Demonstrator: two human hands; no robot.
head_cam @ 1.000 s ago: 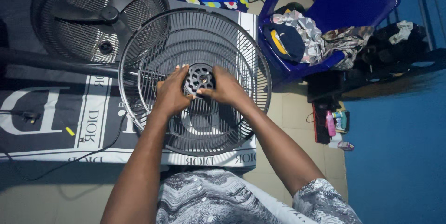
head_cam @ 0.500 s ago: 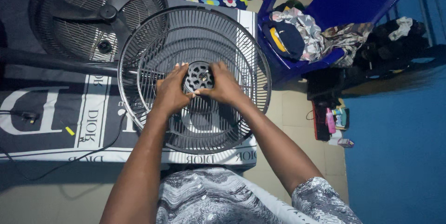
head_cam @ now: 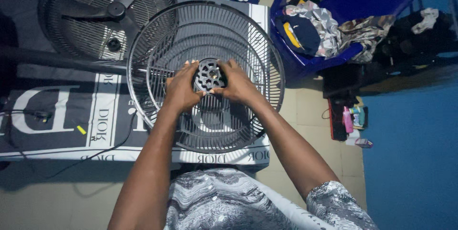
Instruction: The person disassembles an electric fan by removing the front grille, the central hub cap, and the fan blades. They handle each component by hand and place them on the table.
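A round black wire fan guard [head_cam: 248,44] lies in front of me on a grey and white printed mat [head_cam: 57,115]. At its middle sits a small round hub [head_cam: 210,74] with several holes. My left hand [head_cam: 181,89] grips the hub's left side. From the right, my right hand [head_cam: 237,84] holds the hub, thumb and fingers curled against it. Both forearms reach out from the bottom of the view.
A standing fan with blades and rear guard [head_cam: 95,20] lies at the upper left, its pole [head_cam: 57,60] crossing the mat. A blue plastic chair [head_cam: 362,1] piled with clothes stands at the upper right. A cable [head_cam: 109,146] and small yellow item [head_cam: 81,129] lie on the mat.
The view has shifted slightly, so everything sits a little further right and higher. Both hands stay on the hub, with the fingers turned a little around it.
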